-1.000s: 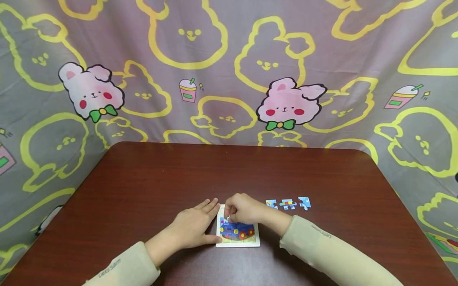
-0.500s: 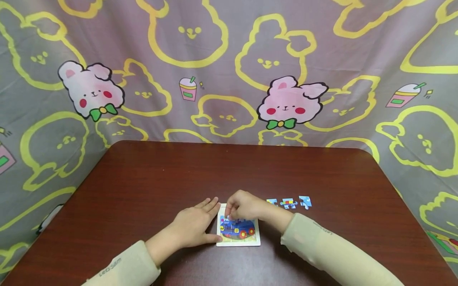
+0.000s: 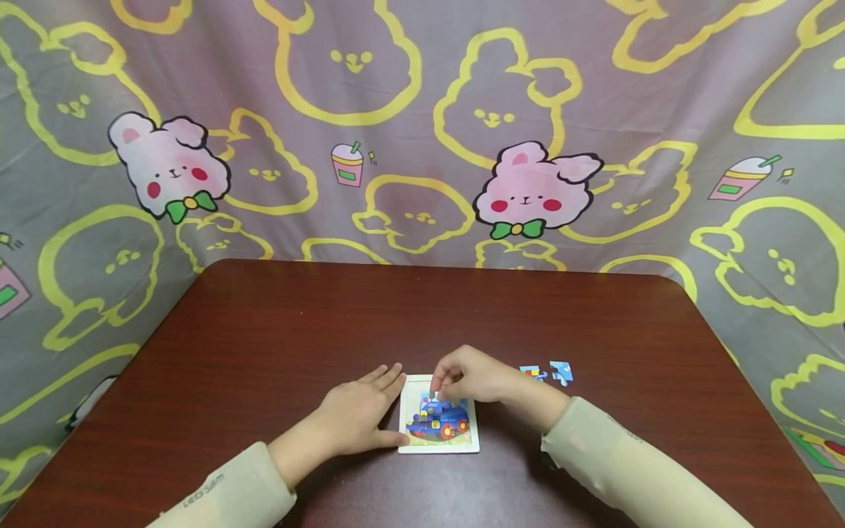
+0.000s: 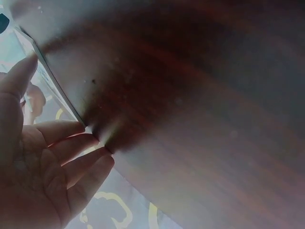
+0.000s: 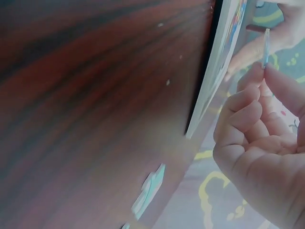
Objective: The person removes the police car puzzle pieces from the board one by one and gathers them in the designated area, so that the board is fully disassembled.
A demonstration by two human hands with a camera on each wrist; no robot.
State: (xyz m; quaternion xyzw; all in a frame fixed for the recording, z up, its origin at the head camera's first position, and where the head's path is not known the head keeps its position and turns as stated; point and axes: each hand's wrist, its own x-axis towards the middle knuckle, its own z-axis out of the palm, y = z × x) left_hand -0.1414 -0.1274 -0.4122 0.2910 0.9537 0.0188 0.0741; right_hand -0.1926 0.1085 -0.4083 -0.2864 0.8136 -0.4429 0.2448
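A small jigsaw in a white-rimmed tray [image 3: 439, 450] lies on the table, showing a blue vehicle with red and yellow wheels. My left hand [image 3: 359, 412] rests flat at the tray's left side, thumb and index fingertip against its edge, as the left wrist view also shows. Over the tray's upper right part, my right hand [image 3: 475, 378] pinches a thin jigsaw piece [image 5: 267, 46] between thumb and index finger. In the right wrist view this piece is seen edge-on, raised off the tray. The tray's top right corner is partly hidden by that hand.
Right of the tray lie two loose jigsaw pieces in view, one with red and yellow [image 3: 532, 372] and a light blue one [image 3: 561, 372]. The right forearm covers part of this area. A patterned curtain [image 3: 409, 132] hangs behind the brown table [image 3: 330, 315].
My right hand has moved a little to the right over the tray, still pinching the piece. Its forearm now hides the leftmost loose piece's spot. The left hand stays put.
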